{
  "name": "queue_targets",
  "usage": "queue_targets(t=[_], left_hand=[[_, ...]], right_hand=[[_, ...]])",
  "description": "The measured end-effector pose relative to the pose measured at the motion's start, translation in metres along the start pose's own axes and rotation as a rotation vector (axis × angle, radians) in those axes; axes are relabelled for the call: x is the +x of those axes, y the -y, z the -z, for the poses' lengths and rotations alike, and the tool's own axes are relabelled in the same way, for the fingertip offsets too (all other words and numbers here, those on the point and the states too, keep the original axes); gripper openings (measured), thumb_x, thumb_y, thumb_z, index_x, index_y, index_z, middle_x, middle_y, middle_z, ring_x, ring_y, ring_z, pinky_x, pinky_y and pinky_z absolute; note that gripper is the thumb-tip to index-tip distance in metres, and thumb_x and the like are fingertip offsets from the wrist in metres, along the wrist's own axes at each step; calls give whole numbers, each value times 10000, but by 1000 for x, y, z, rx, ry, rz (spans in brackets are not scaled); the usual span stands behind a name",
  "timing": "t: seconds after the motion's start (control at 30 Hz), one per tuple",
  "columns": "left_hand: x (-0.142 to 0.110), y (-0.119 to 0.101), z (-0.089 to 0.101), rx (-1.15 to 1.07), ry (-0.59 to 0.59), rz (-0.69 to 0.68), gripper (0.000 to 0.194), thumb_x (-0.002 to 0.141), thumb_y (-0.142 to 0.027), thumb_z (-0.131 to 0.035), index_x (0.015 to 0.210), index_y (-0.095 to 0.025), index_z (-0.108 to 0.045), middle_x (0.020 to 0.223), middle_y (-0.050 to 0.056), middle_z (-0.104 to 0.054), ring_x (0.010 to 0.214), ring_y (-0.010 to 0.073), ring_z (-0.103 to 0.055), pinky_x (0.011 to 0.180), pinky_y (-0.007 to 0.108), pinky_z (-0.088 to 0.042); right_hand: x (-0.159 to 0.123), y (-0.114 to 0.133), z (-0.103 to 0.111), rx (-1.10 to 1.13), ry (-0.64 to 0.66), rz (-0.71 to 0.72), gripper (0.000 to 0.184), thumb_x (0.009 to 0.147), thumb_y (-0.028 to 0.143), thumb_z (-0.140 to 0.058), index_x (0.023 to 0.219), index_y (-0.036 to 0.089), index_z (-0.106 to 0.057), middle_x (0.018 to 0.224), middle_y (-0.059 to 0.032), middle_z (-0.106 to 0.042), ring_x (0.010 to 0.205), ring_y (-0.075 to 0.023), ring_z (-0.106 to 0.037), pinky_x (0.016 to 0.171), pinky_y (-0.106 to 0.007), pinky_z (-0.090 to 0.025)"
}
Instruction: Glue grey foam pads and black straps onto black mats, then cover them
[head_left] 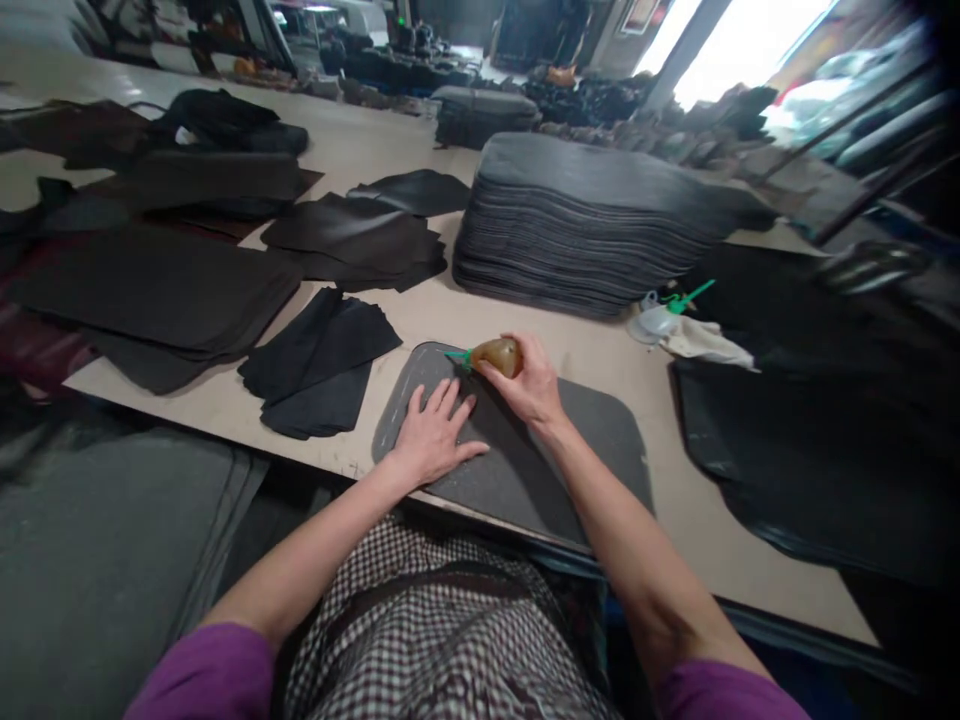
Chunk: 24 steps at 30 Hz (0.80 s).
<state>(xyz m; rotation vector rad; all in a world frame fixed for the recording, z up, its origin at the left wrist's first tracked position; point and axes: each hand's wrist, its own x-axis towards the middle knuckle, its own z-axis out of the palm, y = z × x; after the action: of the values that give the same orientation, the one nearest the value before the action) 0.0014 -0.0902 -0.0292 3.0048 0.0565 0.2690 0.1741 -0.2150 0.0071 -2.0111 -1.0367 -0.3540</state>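
A dark grey panel [607, 440] with rounded corners lies flat at the table's front edge. My left hand [435, 435] rests flat on its left part, fingers spread. My right hand [534, 385] is wrapped round a glue bottle [496, 356], amber-brown with a thin green nozzle. The bottle is tipped on its side, its nozzle pointing left over the panel's upper left edge. Whether the tip touches the panel I cannot tell. Pale streaks run along the panel's left border.
Behind the panel stands a tall stack of dark panels [585, 240]. Black cloth pieces [322, 365] and brown-black sheets [157, 290] lie to the left. On the right are a second, clear bottle with a green nozzle [656, 322], a pale rag [709, 343] and black sheets [817, 440].
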Motion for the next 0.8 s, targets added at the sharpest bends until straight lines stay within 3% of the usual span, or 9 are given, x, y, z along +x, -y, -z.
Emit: queue_targets(t=[0.3, 0.6, 0.8], left_hand=[[2, -2, -1, 48, 54, -13, 758, 987, -739, -261, 1601, -312, -385, 1714, 137, -277, 1593, 322, -253, 1244, 620, -224], [4, -3, -6, 95, 42, -45, 742, 996, -711, -309, 1604, -293, -387, 1707, 159, -286, 1585, 344, -268, 1232, 623, -227], [4, 0, -13, 112, 22, -59, 739, 998, -699, -331, 1605, -283, -387, 1710, 165, -274, 1579, 363, -276, 1230, 638, -213]], right_hand=[[-26, -36, 62, -86, -24, -99, 558, 872, 633, -693, 1235, 218, -611, 1194, -123, -654, 1082, -335, -623, 965, -496, -520], [-82, -86, 171, -228, -126, -317, 655, 784, 707, -708, 1191, 199, -641, 1138, -119, -675, 1023, -340, -638, 929, -493, -522], [-124, -115, 237, -322, -224, -455, 615, 737, 683, -762, 1140, 227, -674, 1076, -72, -687, 954, -314, -651, 881, -459, -527]])
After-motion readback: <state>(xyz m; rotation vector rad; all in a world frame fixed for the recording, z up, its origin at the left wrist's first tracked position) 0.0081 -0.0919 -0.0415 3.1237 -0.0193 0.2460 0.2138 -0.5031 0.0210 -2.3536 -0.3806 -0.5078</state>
